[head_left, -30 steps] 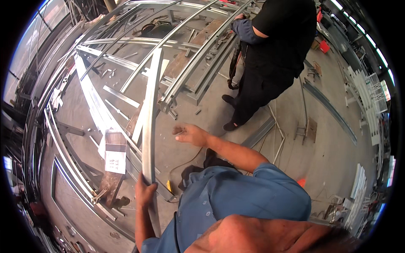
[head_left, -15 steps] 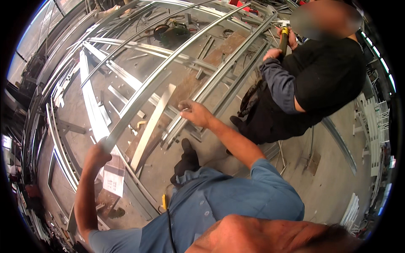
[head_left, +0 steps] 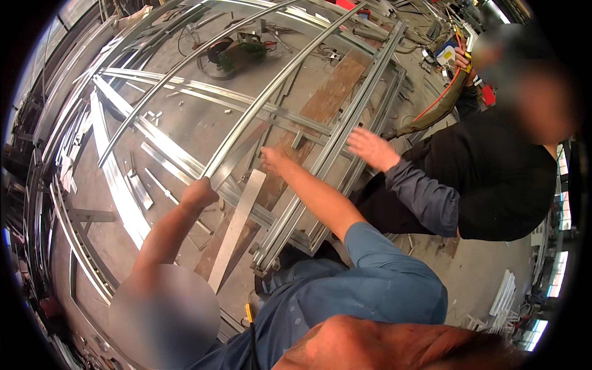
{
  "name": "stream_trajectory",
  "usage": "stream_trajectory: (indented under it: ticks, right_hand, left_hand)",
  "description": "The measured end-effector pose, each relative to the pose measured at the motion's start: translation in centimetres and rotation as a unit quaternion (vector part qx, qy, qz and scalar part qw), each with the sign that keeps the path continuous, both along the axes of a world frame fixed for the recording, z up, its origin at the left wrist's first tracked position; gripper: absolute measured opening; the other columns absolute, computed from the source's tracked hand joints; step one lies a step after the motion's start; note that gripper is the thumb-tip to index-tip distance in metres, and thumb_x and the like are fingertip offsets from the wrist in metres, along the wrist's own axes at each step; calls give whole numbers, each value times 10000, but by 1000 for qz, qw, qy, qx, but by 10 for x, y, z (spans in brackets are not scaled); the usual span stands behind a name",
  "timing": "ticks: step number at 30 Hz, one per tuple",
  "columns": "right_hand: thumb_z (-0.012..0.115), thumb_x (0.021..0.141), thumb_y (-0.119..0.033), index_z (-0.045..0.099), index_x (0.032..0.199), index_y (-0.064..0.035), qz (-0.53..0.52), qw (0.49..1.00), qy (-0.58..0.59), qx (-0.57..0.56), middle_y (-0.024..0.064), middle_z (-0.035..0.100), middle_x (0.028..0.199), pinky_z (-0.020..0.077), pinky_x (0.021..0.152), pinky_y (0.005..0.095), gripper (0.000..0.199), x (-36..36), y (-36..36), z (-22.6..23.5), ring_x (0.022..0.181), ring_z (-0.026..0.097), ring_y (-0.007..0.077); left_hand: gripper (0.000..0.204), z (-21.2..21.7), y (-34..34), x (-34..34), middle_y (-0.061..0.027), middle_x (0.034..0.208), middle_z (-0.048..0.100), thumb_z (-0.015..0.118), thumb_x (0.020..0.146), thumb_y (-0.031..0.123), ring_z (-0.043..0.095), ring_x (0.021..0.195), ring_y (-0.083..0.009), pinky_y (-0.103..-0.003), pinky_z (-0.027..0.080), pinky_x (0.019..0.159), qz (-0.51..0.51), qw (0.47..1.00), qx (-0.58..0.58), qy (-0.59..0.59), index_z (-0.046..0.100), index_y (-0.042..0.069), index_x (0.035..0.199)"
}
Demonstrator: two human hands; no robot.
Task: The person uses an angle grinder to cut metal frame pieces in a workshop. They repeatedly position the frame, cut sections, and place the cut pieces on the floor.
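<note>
My left hand [head_left: 200, 192] is closed around the near end of a long, slightly curved metal rail [head_left: 259, 102], which runs away to the upper right. Beside that hand, a flat metal strip [head_left: 245, 148] slants under the rail. My right hand [head_left: 276, 160] hovers to the right of the strip with its fingers curled; what they hold, if anything, is hidden. Below both hands lies a pale flat bar [head_left: 237, 231]. To the right of my right hand runs a pair of parallel grey metal profiles [head_left: 327, 160], part of a large frame.
A co-worker at the right holds out an open hand [head_left: 373, 149] over the profiles; the other grips a yellow-ended tool [head_left: 467, 61] with a thick sleeved cable [head_left: 425, 120]. A green cut-off saw [head_left: 237, 52] stands at the back. Metal offcuts [head_left: 139, 185] litter the floor.
My left hand has moved forward and right with the rail's end. My right hand has shifted little. The co-worker has drawn the tool away to the right and freed one hand from it.
</note>
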State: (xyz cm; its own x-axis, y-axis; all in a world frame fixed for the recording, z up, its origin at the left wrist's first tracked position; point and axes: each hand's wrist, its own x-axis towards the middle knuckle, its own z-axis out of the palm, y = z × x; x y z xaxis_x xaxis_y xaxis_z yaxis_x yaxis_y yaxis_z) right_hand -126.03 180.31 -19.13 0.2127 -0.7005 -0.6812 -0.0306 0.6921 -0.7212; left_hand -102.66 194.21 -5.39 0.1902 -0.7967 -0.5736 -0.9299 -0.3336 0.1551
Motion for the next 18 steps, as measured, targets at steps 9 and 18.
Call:
stream_trajectory:
  ticks: [9,18]
  right_hand:
    - [650,922,-425,514,1325,-68,-78,990,-10,115,155,558,1054,485,797,497,556,38,-68,-66,792,539,263]
    - [769,750,-194,292,1501,14,239,734,570,-281,197,396,1443,378,1090,524,913,-26,-158,-36,1352,397,393]
  left_hand:
    - [561,-86,-97,-48,-252,1154,697,726,728,320,666,1128,-381,-451,522,962,54,993,-8,101,653,-6,1180]
    - [623,-137,-147,-71,-268,1176,682,724,680,258,656,1130,-395,-469,525,962,80,983,-25,166,617,-2,1237]
